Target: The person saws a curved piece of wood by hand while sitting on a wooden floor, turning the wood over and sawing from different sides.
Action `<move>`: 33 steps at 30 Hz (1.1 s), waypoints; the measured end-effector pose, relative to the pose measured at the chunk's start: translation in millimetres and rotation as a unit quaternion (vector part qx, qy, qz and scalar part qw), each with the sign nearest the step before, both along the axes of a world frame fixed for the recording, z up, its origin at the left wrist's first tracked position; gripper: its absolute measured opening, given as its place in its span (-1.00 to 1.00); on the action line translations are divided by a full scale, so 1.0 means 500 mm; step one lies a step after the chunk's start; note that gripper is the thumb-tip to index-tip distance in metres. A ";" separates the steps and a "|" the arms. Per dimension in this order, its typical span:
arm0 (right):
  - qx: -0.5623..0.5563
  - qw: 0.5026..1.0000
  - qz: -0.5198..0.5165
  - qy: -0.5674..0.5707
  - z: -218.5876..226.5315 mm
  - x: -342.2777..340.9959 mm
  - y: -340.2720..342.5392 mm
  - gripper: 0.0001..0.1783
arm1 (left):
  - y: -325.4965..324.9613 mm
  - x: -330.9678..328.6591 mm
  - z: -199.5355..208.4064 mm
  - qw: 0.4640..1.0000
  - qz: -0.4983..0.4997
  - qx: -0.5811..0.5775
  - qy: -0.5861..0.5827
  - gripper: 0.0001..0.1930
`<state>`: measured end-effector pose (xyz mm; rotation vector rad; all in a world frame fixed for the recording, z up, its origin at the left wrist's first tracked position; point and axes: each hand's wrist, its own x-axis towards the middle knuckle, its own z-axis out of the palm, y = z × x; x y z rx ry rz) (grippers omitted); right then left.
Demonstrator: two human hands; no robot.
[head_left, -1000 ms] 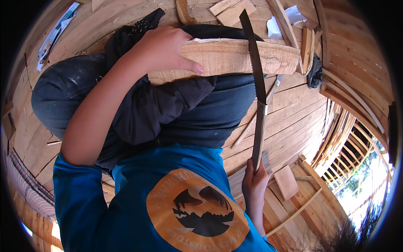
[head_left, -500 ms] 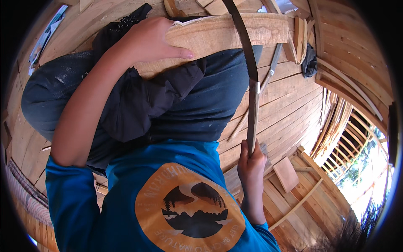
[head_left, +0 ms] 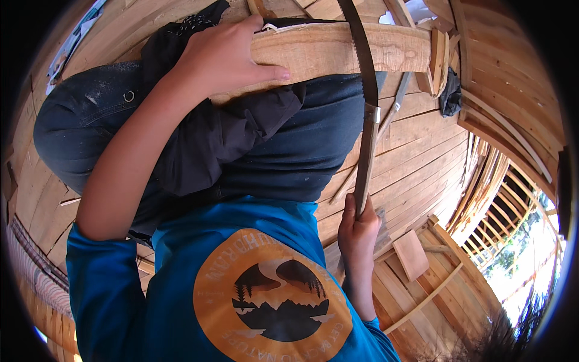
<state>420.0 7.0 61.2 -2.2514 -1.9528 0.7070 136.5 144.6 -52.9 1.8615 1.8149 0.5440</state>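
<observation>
My right hand (head_left: 360,226) is closed round the wooden handle of a handsaw (head_left: 366,78). Its curved, toothed blade crosses a thick wooden plank (head_left: 319,51) and runs out past the upper edge of the view. The plank lies over my lap, curved along its near edge. At its left end my left hand (head_left: 232,60) grips it, with the thumb on the top face and the fingers over the far edge, partly hidden. Under the plank and my left forearm bunches a dark cloth (head_left: 223,136), on top of my dark trousers (head_left: 301,145).
Wooden floorboards (head_left: 422,145) spread out to the right. Beyond the plank's right end stand wood blocks (head_left: 439,60) and a black plastic bag (head_left: 450,93). A thin strip (head_left: 344,184) lies on the floor. At lower right is a loose board (head_left: 411,254), near a slatted opening (head_left: 500,211).
The plank, my left hand and the saw blade sit slightly further right in the view. The saw has tilted a little, its handle still in my right hand.
</observation>
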 end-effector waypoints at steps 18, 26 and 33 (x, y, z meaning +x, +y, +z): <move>-0.023 0.998 0.054 -0.009 0.049 0.038 -0.003 -0.83 | -0.030 0.040 0.029 0.993 0.042 -0.088 0.072 0.10; -0.023 0.999 0.024 -0.003 0.010 0.012 0.033 -0.82 | -0.025 0.058 0.019 0.990 0.083 -0.074 0.084 0.14; -0.044 0.998 0.026 -0.022 0.094 0.063 -0.029 -0.84 | -0.025 0.059 0.025 0.993 0.082 -0.030 0.085 0.09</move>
